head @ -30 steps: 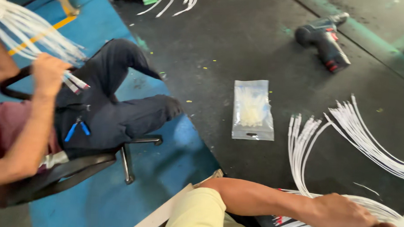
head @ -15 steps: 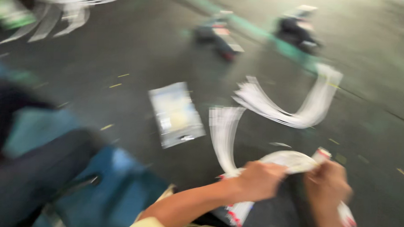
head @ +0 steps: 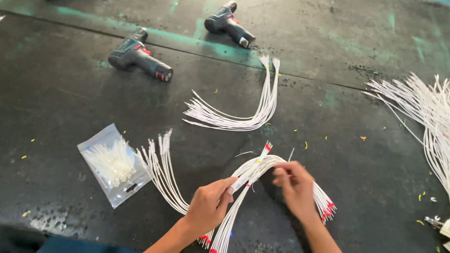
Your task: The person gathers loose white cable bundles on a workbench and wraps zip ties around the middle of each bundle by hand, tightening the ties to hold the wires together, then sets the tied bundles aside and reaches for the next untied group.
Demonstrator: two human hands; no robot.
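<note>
Head view: the left hand (head: 208,204) is pinching a bent bundle of white wires (head: 256,167) lying on the dark table (head: 61,101). The right hand (head: 295,188) is gripping the same bundle, fingers curled. 2 drills are lying beyond: the nearer drill (head: 139,56) and the farther drill (head: 229,24).

Landmark: bench top (head: 77,86). Black, matt, rubber-like sheet, scuffed, worn through to teal in streaks. Wire bundle (head: 256,167) at its near edge: white plastic insulation, smooth, slight sheen; red plastic tips. Clear glossy plastic bag (head: 113,165) left of the bundle, holding white plastic cable ties. Two cordless screwdrivers (head: 140,57) toward the far edge: dark matt plastic housings, red accents.
</note>
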